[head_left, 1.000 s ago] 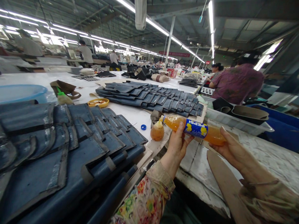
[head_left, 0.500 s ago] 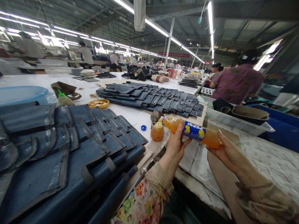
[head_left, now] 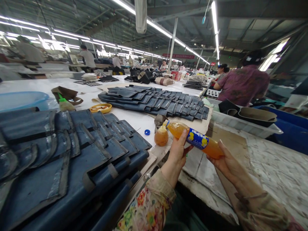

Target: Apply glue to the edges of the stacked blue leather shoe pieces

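Observation:
A bottle of orange liquid with a blue Pepsi label [head_left: 197, 138] lies tilted between both hands, its neck at the upper left and lower than level is hard to judge. My left hand [head_left: 179, 149] is wrapped round the bottle near its neck. Round the bottle's base end, my right hand [head_left: 222, 160] has its fingers closed. The bottle's mouth meets the pale top of a small round orange container [head_left: 161, 136] standing on the table. A blue cap [head_left: 147, 132] lies on the white table left of that container.
Stacked dark blue pieces [head_left: 94, 148] cover the left side, with another stack [head_left: 156, 100] behind. A yellow bowl [head_left: 101, 108], a light blue basin [head_left: 19, 100] and a white tray [head_left: 245, 120] stand around. A person in a patterned shirt [head_left: 244, 83] is at the right.
The base end of the bottle and my right hand have moved slightly left and down. The bottle's mouth remains at the round container.

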Tool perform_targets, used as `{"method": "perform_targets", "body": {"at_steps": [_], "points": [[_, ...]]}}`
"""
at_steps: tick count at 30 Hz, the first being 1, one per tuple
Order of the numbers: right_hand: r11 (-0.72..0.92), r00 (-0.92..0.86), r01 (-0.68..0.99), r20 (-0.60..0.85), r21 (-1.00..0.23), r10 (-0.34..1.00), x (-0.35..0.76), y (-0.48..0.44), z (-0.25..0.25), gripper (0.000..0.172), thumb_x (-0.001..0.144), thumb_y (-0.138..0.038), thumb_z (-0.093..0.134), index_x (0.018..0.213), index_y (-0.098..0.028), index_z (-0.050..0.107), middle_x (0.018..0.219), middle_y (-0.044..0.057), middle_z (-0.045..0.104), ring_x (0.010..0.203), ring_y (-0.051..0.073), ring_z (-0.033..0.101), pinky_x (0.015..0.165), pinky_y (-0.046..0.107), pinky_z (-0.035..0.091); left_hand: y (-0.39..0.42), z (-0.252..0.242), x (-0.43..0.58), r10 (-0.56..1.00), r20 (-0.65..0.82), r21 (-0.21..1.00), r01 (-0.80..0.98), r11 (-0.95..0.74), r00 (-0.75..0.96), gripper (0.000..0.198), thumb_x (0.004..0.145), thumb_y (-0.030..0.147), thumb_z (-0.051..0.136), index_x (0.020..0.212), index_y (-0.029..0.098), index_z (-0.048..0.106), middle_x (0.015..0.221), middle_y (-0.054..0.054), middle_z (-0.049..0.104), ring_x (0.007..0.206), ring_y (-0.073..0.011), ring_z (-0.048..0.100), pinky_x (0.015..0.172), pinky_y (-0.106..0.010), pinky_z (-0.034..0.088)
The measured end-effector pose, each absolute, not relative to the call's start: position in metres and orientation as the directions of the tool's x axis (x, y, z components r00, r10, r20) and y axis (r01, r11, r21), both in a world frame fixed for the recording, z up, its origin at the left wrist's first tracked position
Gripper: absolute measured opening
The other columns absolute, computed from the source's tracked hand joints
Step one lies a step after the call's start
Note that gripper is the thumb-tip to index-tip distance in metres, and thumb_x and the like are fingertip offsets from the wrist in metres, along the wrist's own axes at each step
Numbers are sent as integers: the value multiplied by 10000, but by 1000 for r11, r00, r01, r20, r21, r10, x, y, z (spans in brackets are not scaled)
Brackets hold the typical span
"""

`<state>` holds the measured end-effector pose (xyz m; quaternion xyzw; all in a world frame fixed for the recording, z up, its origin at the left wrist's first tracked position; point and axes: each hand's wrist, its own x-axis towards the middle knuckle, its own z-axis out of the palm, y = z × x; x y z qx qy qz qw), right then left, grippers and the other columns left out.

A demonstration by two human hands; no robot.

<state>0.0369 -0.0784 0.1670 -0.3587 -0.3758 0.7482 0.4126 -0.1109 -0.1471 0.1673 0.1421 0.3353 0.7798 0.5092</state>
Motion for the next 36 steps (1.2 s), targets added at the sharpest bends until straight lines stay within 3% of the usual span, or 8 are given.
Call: {"method": "perform_targets", "body": {"at_steps": [7,16,29,36], "points": [[-410,-420,-382,-239,-828,875,33,-81,141,238,858,-332,608,994,-138,640,827,75,711,686,168,689,507,223,588,-149,164,-113,859,-149,722,-647,-244,-490,550,669,528,716,1125,260,561,1113,-17,618,959,-123,558,654,-180,408],[-457,-466,-369,-265,-809,844,34,-80,128,349,799,-390,674,1042,-143,633,880,90,722,740,200,698,512,234,586,-149,160,-113,849,-160,722,-647,-248,-504,570,666,509,720,1131,247,520,1138,-39,594,932,-141,559,661,-214,456],[-468,-455,-359,-287,-807,843,37,-84,124,295,810,-369,667,1005,-149,635,877,82,722,734,185,693,541,237,592,-152,155,-111,855,-167,728,-646,-229,-491,564,664,510,724,1108,231,516,1094,-36,599,900,-127,556,669,-213,454],[-485,-443,-355,-314,-799,840,37,-90,127,308,816,-318,660,1065,-146,603,850,81,724,716,193,700,515,235,590,-155,157,-110,861,-179,737,-645,-204,-477,545,682,497,712,1136,255,531,1173,-41,586,1019,-163,556,700,-225,461]]}}
